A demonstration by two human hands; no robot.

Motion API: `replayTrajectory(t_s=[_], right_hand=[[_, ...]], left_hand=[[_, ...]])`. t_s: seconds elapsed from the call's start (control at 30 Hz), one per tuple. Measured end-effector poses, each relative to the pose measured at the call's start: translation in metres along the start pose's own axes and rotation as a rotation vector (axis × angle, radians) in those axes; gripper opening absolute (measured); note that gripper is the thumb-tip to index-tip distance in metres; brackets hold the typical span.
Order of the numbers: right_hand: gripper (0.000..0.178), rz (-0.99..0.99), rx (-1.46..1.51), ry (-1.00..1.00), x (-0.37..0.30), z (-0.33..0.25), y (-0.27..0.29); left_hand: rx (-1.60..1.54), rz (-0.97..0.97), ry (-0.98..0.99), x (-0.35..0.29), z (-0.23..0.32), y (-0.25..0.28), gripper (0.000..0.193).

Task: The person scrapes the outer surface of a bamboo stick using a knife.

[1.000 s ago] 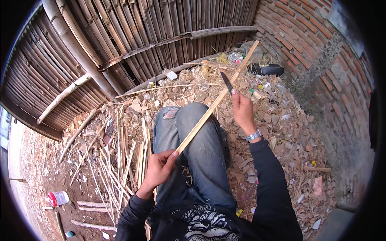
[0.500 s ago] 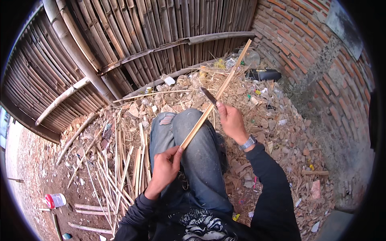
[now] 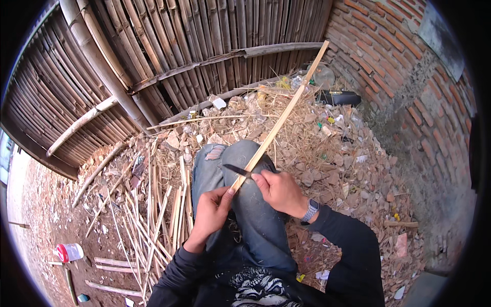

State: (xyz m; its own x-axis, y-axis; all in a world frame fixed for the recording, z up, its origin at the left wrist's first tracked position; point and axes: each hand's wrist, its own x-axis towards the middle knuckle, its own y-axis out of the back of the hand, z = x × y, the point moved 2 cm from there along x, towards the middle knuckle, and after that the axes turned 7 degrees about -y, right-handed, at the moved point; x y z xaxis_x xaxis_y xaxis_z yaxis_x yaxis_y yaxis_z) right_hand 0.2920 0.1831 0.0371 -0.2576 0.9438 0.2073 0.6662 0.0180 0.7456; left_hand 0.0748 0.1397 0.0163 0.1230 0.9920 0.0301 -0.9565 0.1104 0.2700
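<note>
A long, pale bamboo strip point(image 3: 286, 112) slants across my jeans, its far end up toward the corner of the walls. My left hand point(image 3: 213, 211) pinches its near end between thumb and fingers above my knees. In my right hand point(image 3: 283, 193) is a knife, closed in the fingers with the handle hidden. The dark knife blade point(image 3: 237, 170) points left and lies across the strip, a little beyond my left fingertips.
Split bamboo strips point(image 3: 148, 230) lie in a pile to my left. A clear tub with a red lid point(image 3: 69, 253) stands farther left. Rubble and straw point(image 3: 337, 163) cover the ground ahead, up to a bamboo wall point(image 3: 204, 30) and a brick wall point(image 3: 409, 92). A black case point(image 3: 338, 97) lies near the corner.
My right hand has brought the knife down along the strip toward my left hand. The left hand keeps its hold near the same place, and the strip has tilted slightly.
</note>
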Motion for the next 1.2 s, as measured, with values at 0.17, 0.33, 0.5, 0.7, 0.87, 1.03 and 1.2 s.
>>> replayTrajectory(t_s=[0.17, 0.33, 0.5, 0.7, 0.87, 1.03, 1.2], right_hand=[[0.046, 0.256, 0.059, -0.063, 0.038, 0.025, 0.033], [0.046, 0.505, 0.007, -0.194, 0.078, 0.070, 0.075], [0.040, 0.148, 0.020, 0.044, 0.027, 0.016, 0.019], [0.048, 0.438, 0.037, -0.116, 0.095, 0.061, 0.066], [0.048, 0.362, 0.057, -0.114, 0.096, 0.062, 0.060], [0.043, 0.169, -0.005, 0.082, 0.057, 0.018, 0.025], [0.043, 0.538, -0.050, -0.051, 0.138, 0.085, 0.092]], left_hand=[[-0.198, -0.004, 0.029, -0.004, -0.007, -0.004, 0.032], [-0.414, -0.152, 0.178, -0.012, -0.009, 0.001, 0.031], [-0.800, -0.224, 0.489, -0.018, -0.016, 0.014, 0.030], [-0.811, -0.222, 0.458, -0.022, -0.015, 0.013, 0.028], [-0.738, -0.189, 0.474, -0.029, -0.014, 0.014, 0.028], [-0.732, -0.165, 0.458, -0.034, -0.027, 0.012, 0.030], [-0.654, -0.178, 0.375, -0.040, -0.028, 0.009, 0.031]])
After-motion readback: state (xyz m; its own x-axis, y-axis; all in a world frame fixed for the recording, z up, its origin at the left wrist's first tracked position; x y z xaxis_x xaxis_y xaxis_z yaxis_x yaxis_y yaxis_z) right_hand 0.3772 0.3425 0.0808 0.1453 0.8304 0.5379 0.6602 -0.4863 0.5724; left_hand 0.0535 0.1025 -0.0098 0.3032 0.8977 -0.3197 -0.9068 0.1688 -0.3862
